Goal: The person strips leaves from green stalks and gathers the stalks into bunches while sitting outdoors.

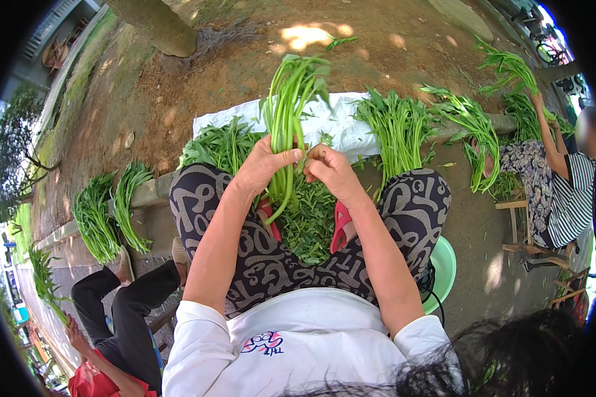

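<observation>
My left hand is wrapped around a bunch of long-stemmed leafy greens, which look like water spinach. The leafy tops point away from me, and the pale stem ends hang over my lap. Close beside the bunch, my right hand has its thumb and fingertips pinched together near a stem. Whether a piece is between those fingertips cannot be made out. Below both hands, between my red shoes, lies a heap of loose leaves and short cut pieces.
A white woven sheet lies ahead, with greens at its left and a stacked bundle at its right. A low concrete curb runs across. A green basin stands right. People handle greens on both sides.
</observation>
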Tool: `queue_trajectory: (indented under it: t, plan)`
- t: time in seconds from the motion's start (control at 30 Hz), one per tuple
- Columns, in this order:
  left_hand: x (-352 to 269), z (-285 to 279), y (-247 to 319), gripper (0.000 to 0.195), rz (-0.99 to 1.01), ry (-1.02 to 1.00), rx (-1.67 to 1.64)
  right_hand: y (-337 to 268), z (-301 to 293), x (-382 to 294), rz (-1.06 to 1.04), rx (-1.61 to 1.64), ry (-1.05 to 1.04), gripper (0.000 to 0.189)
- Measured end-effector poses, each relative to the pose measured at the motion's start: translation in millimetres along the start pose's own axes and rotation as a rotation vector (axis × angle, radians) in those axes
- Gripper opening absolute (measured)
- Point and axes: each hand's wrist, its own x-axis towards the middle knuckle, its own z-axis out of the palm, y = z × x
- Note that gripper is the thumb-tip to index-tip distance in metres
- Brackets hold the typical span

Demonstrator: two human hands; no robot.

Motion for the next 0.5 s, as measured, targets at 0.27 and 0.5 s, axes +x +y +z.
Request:
queue_trajectory:
  t: [0.27,0.5]
  plan:
    - [2.7,-9.3,-6.3,0.023,-0.004,0.049,0.009,0.0,5.3,-1.0,0.011,-0.082,-0.044,0.017]
    - [-1.7,-5.2,-4.8,0.028,0.005,-0.069,-0.113,2.7,2.9,-1.7,0.041,0.263,-0.146,0.013]
